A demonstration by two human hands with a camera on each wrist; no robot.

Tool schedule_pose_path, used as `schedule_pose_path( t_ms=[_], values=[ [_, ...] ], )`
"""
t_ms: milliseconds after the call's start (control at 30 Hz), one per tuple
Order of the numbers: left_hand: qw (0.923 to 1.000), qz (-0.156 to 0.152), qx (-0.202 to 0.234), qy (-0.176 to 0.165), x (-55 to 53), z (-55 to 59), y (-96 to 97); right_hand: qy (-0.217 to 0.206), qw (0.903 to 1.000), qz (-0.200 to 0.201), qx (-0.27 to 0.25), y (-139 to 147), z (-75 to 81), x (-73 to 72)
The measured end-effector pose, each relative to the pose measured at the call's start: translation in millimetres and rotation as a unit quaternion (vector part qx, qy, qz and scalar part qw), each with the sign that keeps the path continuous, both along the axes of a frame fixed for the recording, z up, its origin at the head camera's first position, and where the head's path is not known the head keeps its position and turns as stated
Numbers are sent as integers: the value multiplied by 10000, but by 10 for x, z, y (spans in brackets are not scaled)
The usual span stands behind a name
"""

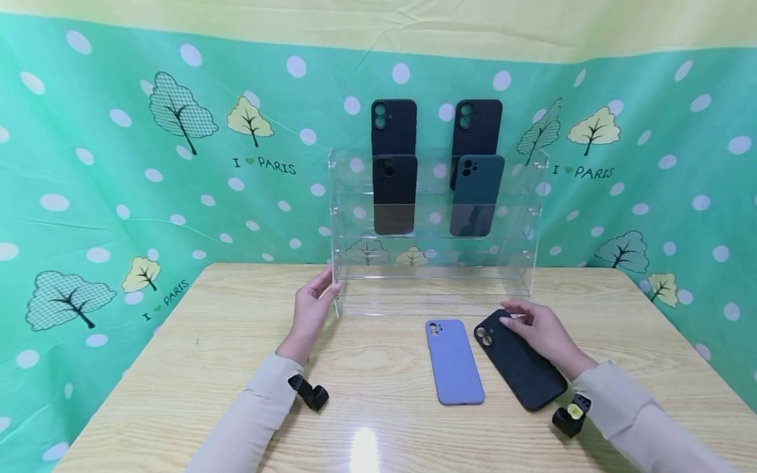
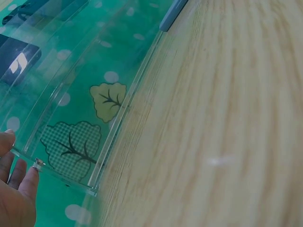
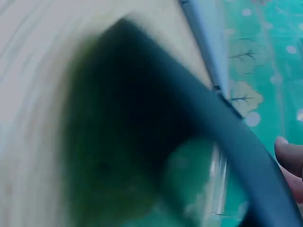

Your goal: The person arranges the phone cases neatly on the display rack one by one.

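My left hand (image 1: 312,303) holds the left side panel of a clear tiered display rack (image 1: 378,305); in the left wrist view its thumb and fingers lie on both sides of the panel's edge. With my right hand (image 1: 541,332) I pinch a black phone case (image 1: 523,368) near its upper end. That case looks tilted and blurred, close to the camera, in the right wrist view. Just left of it, a lavender phone case (image 1: 455,364) lies on the table, its camera cutout toward the rack.
On the rack's upper tiers stand dark phone cases (image 1: 393,125) in two columns, with a teal-blue case (image 1: 478,190) at the front right. A green patterned cloth (image 1: 177,197) hangs behind the wood-grain table (image 1: 236,328).
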State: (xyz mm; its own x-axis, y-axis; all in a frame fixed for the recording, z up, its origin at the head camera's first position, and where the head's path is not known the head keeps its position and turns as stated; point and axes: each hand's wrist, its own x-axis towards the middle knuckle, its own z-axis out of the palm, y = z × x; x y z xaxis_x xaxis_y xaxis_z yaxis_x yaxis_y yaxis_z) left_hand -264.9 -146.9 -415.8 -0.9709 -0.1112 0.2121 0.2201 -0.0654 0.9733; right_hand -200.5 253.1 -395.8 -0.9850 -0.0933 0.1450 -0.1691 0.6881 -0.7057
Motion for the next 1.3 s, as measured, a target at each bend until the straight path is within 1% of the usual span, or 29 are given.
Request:
schedule_pose_path(
  t_ms=[100,233,467,633,800,933,1100,1233,1300],
  values=[
    [10000,-43,25,-3,-2,-5,-5,30,9998,-40,-215,21,59,-11],
    [10000,-89,20,-18,-3,-11,-11,35,9995,-90,-292,21,164,-9],
    [10000,-75,-10,10,-12,-24,-11,-131,9985,-187,-503,-30,432,0],
    [10000,-39,-16,17,-11,-27,-10,-187,9971,-249,-695,-73,595,-21],
    [10000,-56,15,-5,-5,-20,-10,-122,9954,-256,-911,-136,757,-53],
    [10000,-25,29,5,2,-12,-9,10,9934,-227,-1121,-214,906,-83],
    [10000,58,17,9,4,-6,-3,33,9867,-214,-1614,-362,1081,-146],
    [10000,66,-61,39,5,0,3,93,9772,-209,-2112,-507,1189,-207],
    [9999,44,-102,35,5,2,6,184,9736,-221,-2265,-579,1237,-233]
  ],
)
